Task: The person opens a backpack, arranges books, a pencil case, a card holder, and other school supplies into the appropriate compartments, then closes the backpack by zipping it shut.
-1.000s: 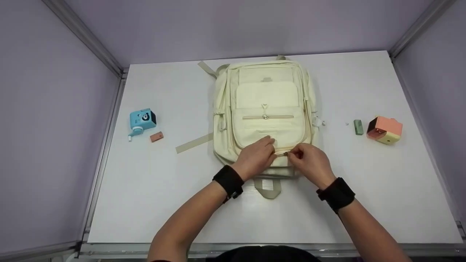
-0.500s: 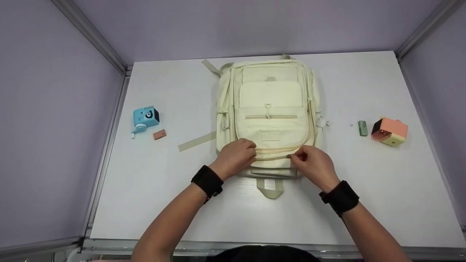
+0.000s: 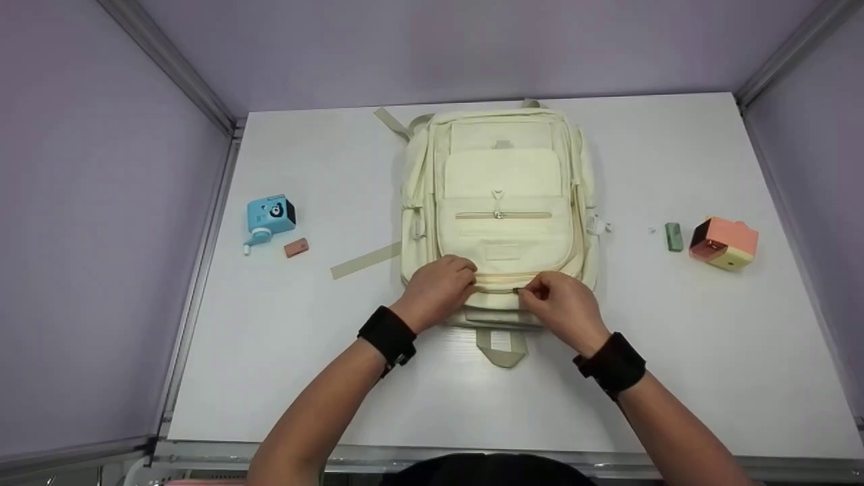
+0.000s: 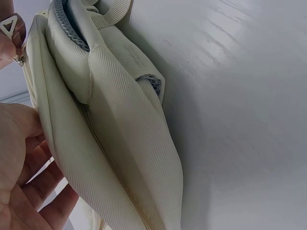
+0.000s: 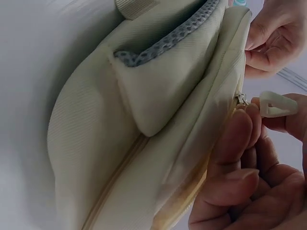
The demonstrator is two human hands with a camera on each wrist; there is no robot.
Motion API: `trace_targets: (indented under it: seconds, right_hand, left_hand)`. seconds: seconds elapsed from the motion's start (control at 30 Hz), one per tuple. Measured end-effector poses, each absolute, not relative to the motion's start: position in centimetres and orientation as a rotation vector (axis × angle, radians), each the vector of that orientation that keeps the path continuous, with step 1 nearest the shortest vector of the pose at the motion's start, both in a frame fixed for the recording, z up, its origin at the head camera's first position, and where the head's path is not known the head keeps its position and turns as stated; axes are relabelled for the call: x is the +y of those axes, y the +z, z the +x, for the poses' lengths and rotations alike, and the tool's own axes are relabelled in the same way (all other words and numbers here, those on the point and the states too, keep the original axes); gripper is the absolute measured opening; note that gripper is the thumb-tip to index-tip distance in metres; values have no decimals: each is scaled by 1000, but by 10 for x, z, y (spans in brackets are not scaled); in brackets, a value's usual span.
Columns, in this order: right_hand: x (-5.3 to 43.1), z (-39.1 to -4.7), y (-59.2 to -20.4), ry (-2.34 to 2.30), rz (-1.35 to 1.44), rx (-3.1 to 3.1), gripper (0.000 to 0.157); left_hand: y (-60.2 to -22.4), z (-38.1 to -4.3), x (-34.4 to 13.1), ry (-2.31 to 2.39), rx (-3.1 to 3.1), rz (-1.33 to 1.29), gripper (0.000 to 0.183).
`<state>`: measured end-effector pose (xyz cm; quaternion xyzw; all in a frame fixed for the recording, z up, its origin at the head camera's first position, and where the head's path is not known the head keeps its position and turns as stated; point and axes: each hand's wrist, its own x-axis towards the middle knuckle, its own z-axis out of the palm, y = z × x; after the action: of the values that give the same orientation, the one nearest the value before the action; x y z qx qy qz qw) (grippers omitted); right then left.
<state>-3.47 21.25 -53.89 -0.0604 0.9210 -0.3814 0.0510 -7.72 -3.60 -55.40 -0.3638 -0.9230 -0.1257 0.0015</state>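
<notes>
On the white worktop (image 3: 486,405), a cream bag (image 3: 503,172) lies flat, with its low zip (image 3: 496,291) at the near end.
The right hand (image 3: 565,307) has the zip pull (image 5: 242,99) pinched in its grip, and the left hand (image 3: 437,289) holds the bag's edge in its grip, near the other one. A blue sharpener (image 3: 268,214) and a brown block (image 3: 295,248) sit left of the bag; a pink sharpener (image 3: 725,241) and a green block (image 3: 673,237) sit to the right.
</notes>
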Motion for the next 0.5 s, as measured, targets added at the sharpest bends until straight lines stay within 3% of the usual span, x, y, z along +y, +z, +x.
trace_targets:
  seconds: [0.5]
  right_hand:
    - [160, -45, -539, -1009, -416, 2870, 9]
  left_hand:
    - [-553, -76, -36, -371, -2936, -1122, 22]
